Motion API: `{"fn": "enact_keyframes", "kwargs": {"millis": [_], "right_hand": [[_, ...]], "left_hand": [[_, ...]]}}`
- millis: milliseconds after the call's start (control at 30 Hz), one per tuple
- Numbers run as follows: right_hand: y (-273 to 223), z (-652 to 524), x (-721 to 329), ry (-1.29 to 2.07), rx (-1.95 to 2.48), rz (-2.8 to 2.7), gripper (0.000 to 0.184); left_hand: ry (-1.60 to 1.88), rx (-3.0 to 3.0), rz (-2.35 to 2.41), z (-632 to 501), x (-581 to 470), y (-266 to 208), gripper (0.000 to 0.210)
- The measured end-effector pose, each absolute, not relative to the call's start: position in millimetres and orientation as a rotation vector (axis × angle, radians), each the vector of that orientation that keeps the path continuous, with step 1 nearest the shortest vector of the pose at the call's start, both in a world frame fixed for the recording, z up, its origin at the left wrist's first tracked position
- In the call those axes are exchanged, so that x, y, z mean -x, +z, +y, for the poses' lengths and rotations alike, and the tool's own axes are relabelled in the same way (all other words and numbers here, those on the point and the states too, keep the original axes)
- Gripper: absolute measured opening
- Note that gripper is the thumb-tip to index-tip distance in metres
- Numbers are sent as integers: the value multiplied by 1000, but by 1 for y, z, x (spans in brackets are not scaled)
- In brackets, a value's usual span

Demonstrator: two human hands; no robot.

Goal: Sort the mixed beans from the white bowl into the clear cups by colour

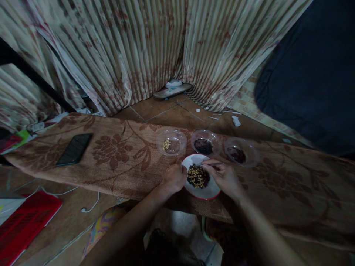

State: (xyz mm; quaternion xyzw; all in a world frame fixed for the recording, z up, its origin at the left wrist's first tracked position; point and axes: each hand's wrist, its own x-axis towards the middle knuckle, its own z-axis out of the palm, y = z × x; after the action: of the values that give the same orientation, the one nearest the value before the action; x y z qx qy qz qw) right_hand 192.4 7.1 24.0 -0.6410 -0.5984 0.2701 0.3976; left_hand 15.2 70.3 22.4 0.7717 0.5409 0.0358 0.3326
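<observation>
A white plate with a red rim [213, 191] holds a heap of mixed yellow, black and dark red beans [198, 176]. My left hand [175, 178] is closed on the plate's left edge. In my right hand [223, 176], pinched between thumb and fingers, is a thin metal utensil [218, 163]; its tip is over the plate, too small to tell its kind. Behind the plate stand three clear plastic bowls: the left bowl [179, 146] has some yellow beans, the middle bowl [197, 134] black ones, and the right bowl [252, 157] dark red ones.
A patterned brown cloth [133, 170] covers the long, narrow table. A dark phone [74, 149] lies on its left part. Beyond are a skateboard [173, 91], striped curtains [155, 44] and scraps on the tiled floor. A red item [33, 218] and a white cable lie at lower left.
</observation>
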Motion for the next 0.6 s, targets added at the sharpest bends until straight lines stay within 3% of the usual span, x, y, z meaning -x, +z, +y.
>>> {"fn": "enact_keyframes", "kwargs": {"millis": [600], "right_hand": [[26,7,-194,697,1596,-1422,24]], "left_hand": [[97,-2035,1406,71,-14,22,33]]}}
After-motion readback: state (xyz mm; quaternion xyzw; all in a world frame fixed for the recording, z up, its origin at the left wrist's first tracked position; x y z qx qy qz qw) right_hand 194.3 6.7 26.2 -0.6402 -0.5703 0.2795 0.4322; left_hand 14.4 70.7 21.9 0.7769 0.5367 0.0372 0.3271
